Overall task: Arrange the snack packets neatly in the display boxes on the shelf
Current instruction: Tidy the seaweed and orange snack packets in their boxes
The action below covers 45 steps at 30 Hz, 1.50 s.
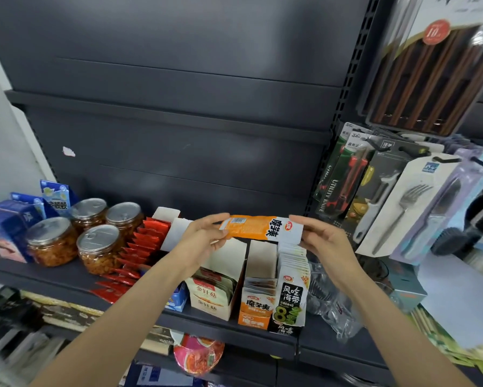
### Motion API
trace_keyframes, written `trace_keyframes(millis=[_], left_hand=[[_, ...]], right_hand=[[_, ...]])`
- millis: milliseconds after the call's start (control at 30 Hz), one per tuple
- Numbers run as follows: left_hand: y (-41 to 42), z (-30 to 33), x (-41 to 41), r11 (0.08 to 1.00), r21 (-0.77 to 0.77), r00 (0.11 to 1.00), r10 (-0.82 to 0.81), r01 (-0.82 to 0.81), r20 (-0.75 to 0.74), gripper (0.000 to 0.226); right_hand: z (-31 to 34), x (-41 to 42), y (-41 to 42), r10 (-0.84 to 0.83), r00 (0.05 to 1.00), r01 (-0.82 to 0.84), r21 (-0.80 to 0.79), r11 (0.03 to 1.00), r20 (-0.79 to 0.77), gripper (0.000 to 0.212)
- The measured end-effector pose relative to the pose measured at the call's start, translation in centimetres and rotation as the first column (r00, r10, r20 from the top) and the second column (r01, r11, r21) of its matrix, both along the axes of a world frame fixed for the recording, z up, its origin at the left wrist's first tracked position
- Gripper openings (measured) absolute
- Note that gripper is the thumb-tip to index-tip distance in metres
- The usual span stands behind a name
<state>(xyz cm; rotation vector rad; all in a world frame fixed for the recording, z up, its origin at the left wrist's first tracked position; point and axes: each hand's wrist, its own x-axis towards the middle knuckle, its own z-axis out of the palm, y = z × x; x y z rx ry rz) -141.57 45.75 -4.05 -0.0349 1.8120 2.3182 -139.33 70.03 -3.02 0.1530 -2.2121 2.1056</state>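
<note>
An orange and white snack packet (259, 228) is held level above the display boxes, lying lengthwise between my hands. My left hand (204, 236) pinches its orange left end, and my right hand (322, 238) pinches its white right end. Below stands the orange display box (255, 311) with a few packets at its front and bare room behind. To its right the black and white seaweed box (289, 305) is full of packets. To its left is a cream box (211, 297) of mushroom packets. All three boxes sit on the dark shelf (67, 280).
A row of red packets (139, 247) and several lidded jars (100, 247) fill the shelf's left, with blue cartons (8, 222) beyond. Crumpled clear plastic (329, 303) lies right of the boxes. Knives and cutlery packs (396, 208) hang at right. A lower shelf holds a noodle bowl (198, 354).
</note>
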Motion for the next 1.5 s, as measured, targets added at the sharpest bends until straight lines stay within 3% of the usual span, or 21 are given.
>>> trace_keyframes(millis=[67,133,233,300,333,400,433,533,633,767,967,1167,1300,1500], left_hand=[[0.1,-0.3,-0.4,0.995,0.097,0.994,0.003,-0.013,0.108,0.034],[0.4,-0.7,-0.7,0.995,0.098,0.985,-0.006,-0.011,0.174,0.032],[1.3,-1.3,-1.6,0.999,-0.029,0.977,0.034,-0.028,0.212,0.026],[1.8,-2.2,-2.6,0.965,-0.255,0.985,0.093,-0.053,0.147,0.022],[1.8,-2.8,-3.2,0.896,-0.439,0.994,0.099,-0.07,0.045,0.024],[1.4,-4.4,-4.4,0.617,-0.777,0.979,-0.049,-0.125,-0.196,0.029],[1.1,-4.9,-4.8,0.483,-0.863,0.955,-0.153,-0.152,-0.254,0.031],[0.6,-5.8,-5.8,0.221,-0.963,0.902,-0.366,-0.155,-0.229,0.034],[0.5,-5.7,-6.7,0.12,-0.975,0.872,-0.438,-0.185,-0.219,0.03],[0.7,-5.6,-7.9,0.104,-0.976,0.854,-0.472,-0.19,-0.216,0.028],[0.7,-5.7,-9.1,0.127,-0.987,0.88,-0.451,-0.102,-0.149,0.021],[0.4,-6.1,-9.7,0.175,-0.979,0.872,-0.459,-0.1,-0.171,0.019],[0.1,-6.3,-10.1,0.207,-0.975,0.875,-0.454,-0.077,-0.165,0.017],[-0.1,-6.5,-10.3,0.229,-0.971,0.873,-0.458,-0.065,-0.166,0.017]], right_hand=[[-0.2,-0.2,-0.3,-0.049,0.992,0.07,0.18,0.981,-0.115,0.033],[-0.4,-0.6,-0.4,-0.092,0.974,0.149,0.282,0.948,-0.205,0.026],[-0.6,-1.1,-0.4,-0.129,0.955,0.223,0.362,0.905,-0.266,0.012],[-0.7,-1.5,-0.2,-0.176,0.93,0.314,0.447,0.837,-0.324,0.008],[-0.8,-1.8,0.0,-0.188,0.92,0.344,0.479,0.808,-0.343,0.009],[-1.1,-2.6,0.4,-0.167,0.921,0.348,0.548,0.761,-0.353,0.01],[-1.3,-3.0,0.6,-0.144,0.927,0.334,0.591,0.734,-0.346,0.01],[-1.9,-4.3,0.9,-0.07,0.956,0.257,0.697,0.67,-0.286,0.012],[-2.4,-5.2,0.7,-0.01,0.979,0.166,0.76,0.628,-0.206,0.012],[-3.1,-6.7,0.2,0.032,0.991,0.096,0.853,0.512,-0.13,0.012],[-2.2,-9.3,-0.4,0.078,0.996,0.008,0.876,0.483,-0.052,0.024],[-1.3,-10.8,-0.2,0.121,0.992,-0.031,0.886,0.462,-0.028,0.02],[-3.6,-11.5,-1.3,0.159,0.986,-0.104,0.914,0.393,0.044,0.017],[-6.7,-12.6,-2.0,0.048,0.999,-0.033,0.941,0.336,0.018,0.009]])
